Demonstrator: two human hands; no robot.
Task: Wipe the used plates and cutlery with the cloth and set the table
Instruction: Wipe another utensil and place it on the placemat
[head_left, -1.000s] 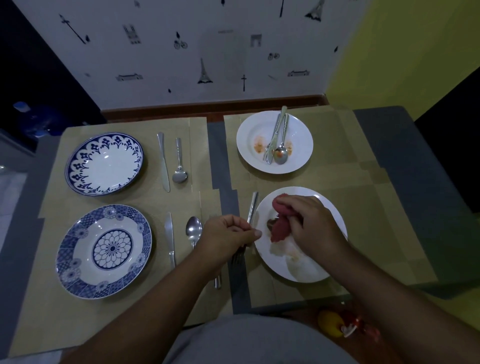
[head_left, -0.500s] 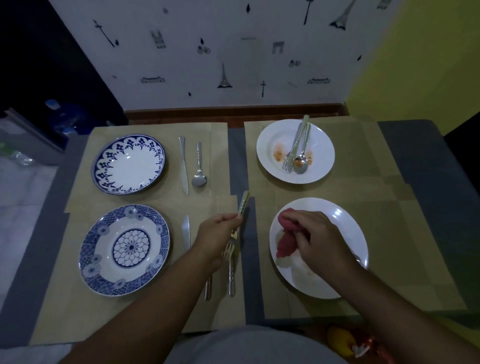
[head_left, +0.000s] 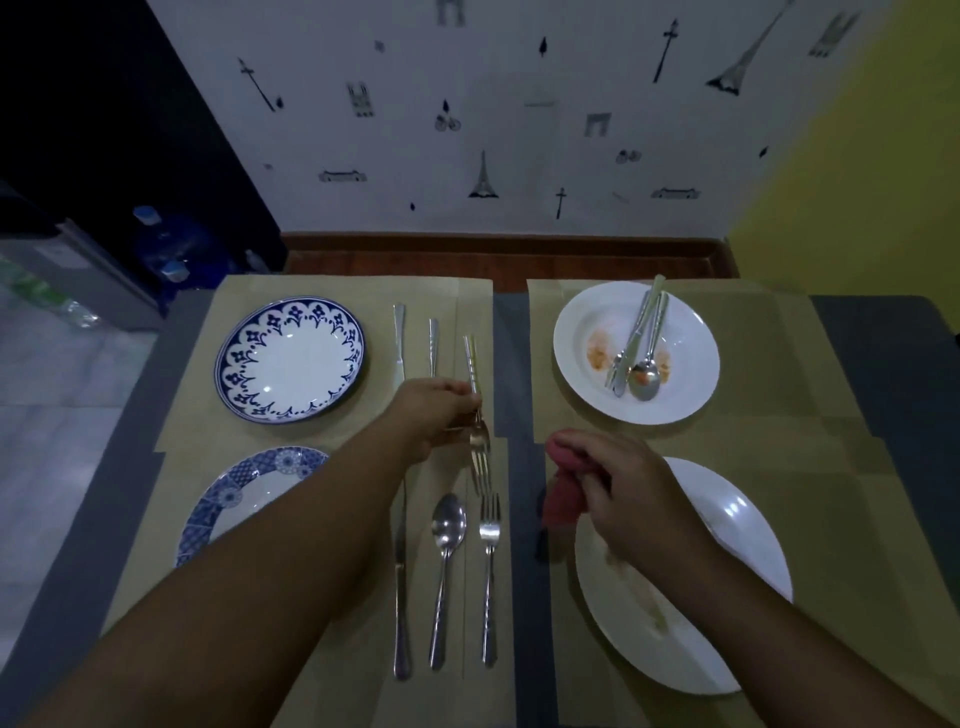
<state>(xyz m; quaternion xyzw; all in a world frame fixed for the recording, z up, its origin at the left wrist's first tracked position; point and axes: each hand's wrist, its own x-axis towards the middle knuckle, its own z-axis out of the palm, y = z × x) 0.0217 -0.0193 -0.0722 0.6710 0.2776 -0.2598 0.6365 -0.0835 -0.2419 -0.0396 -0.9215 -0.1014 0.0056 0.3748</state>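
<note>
Two hands have moved in the last half second. The left hand (head_left: 441, 410) has carried its fork (head_left: 479, 441) away from the near setting. It now pinches the fork at the neck above the far setting, just right of the far spoon's handle (head_left: 432, 340), with the prongs pointing back toward the person. The right hand (head_left: 618, 488) has come off the middle of the near white plate (head_left: 737, 561) to its far-left edge, fingers curled tight round the bunched red cloth (head_left: 560, 501).

That round, glossy plate carries pale smears. The far white plate (head_left: 685, 374) shows orange stains and holds a heap of dirty steel cutlery (head_left: 640, 338). Two blue-patterned plates sit on the left, one far (head_left: 291, 364) and one near (head_left: 249, 493), the near one partly under the forearm. A shiny knife (head_left: 401, 597), spoon (head_left: 448, 525) and second fork (head_left: 489, 571) lie side by side in front, and another knife (head_left: 399, 332) lies beside the far blue plate.

Everything rests on flat brown paper mats (head_left: 779, 364) over a grey table (head_left: 511, 364). Behind run a wooden skirting board (head_left: 493, 254), a white wall (head_left: 519, 78) printed with small black landmarks, and a yellow wall (head_left: 857, 182). Water bottles (head_left: 161, 244) stand in the dark left corner.
</note>
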